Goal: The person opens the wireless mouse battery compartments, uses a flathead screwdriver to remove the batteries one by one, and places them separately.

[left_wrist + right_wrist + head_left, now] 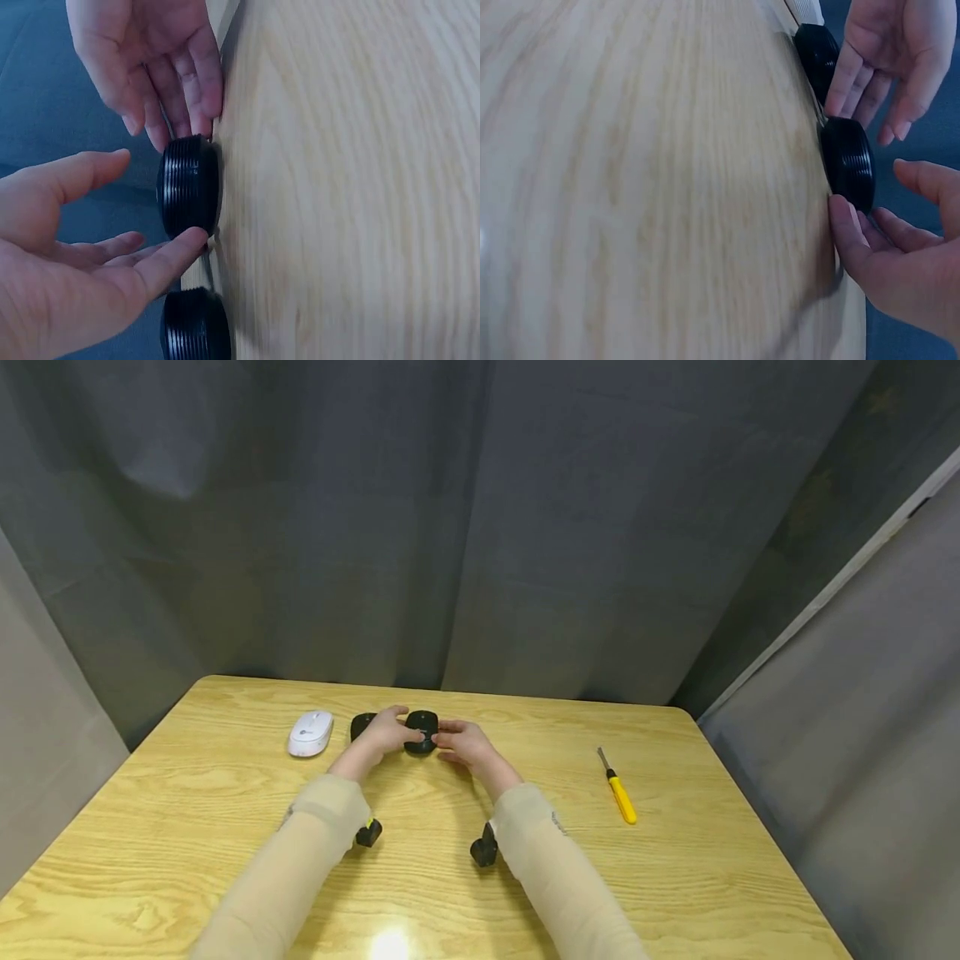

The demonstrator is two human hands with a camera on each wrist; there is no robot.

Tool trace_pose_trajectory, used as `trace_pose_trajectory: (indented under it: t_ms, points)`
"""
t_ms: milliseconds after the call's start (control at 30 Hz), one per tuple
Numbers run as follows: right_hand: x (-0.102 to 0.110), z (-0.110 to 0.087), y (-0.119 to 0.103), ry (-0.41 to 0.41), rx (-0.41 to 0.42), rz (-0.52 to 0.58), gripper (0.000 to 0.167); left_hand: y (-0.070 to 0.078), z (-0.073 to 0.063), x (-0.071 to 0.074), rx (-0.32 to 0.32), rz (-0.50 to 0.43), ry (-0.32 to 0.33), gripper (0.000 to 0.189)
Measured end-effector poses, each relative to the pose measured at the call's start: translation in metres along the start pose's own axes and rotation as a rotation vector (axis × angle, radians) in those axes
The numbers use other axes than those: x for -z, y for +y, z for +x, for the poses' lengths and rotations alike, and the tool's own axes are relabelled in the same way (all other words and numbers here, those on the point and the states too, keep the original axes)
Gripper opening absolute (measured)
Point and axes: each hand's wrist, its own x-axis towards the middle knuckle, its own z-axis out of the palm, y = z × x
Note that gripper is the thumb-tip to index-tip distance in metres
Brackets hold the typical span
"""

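Note:
A black computer mouse (422,723) lies near the table's far edge, between my two hands. My left hand (386,732) is at its left side, fingers fairly straight, one fingertip against the lower side of the mouse (189,184) in the left wrist view; the thumb is held apart. On the opposite side my right hand (467,744) has its fingertips at the end of the mouse (849,165), thumb raised clear. A second black mouse (362,724) sits just left, partly hidden by my left hand. Both show ridged sides in the wrist views.
A white mouse (311,732) rests farther left on the wooden table (675,893). To the right lies a screwdriver (622,798) with a yellow handle, its tip pointing away. Dark grey curtain (570,543) hangs behind the table's back edge.

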Motion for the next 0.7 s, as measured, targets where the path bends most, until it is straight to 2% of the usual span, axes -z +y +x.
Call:
trace_pose_trajectory:
  t_ms: [67, 200, 300, 500, 700]
  points:
    - [-0.001, 0.000, 0.002, 0.016, 0.005, 0.002, 0.050, 0.000, -0.001, -0.003, -0.008, 0.031, 0.015, 0.072]
    - [-0.001, -0.002, 0.006, 0.050, 0.013, 0.001, 0.050, 0.001, -0.002, -0.009, -0.010, 0.036, 0.033, 0.072]
    - [0.002, -0.003, 0.007, 0.084, 0.031, 0.002, 0.049, 0.004, -0.004, -0.012, -0.017, -0.009, 0.036, 0.073]
    - [0.010, -0.008, 0.004, 0.167, 0.065, 0.056, 0.047, 0.011, -0.010, -0.016, -0.079, -0.100, 0.052, 0.072]
    - [0.018, -0.017, -0.004, 0.202, 0.100, 0.086, 0.045, 0.014, -0.015, -0.019, -0.106, -0.223, 0.080, 0.074]
